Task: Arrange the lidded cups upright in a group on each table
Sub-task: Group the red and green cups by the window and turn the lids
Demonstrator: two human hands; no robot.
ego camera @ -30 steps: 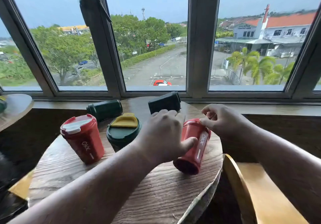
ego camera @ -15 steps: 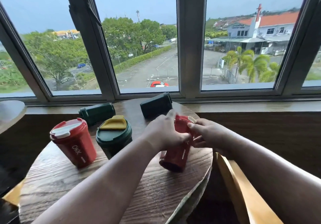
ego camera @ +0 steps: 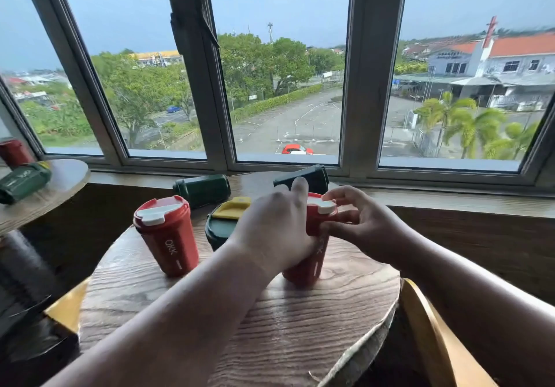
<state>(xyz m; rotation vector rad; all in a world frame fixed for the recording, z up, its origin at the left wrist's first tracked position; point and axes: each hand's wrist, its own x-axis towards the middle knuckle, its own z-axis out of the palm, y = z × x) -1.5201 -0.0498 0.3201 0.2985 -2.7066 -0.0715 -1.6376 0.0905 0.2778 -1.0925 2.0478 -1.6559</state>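
Tilted 1 s ago, the red cup (ego camera: pixel 312 254) now stands upright, left hand (ego camera: pixel 276 230) gripping its stiff body, right hand (ego camera: pixel 357 224) pinching the lid.

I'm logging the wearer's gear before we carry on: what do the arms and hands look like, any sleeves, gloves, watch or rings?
Both forearms are bare right to the bottom edge of the head view, with no sleeve in sight. The left hand and right hand wear no gloves. No watch, band or bracelet shows on either wrist, and no ring on the fingers that can be seen. No markings or straps appear.
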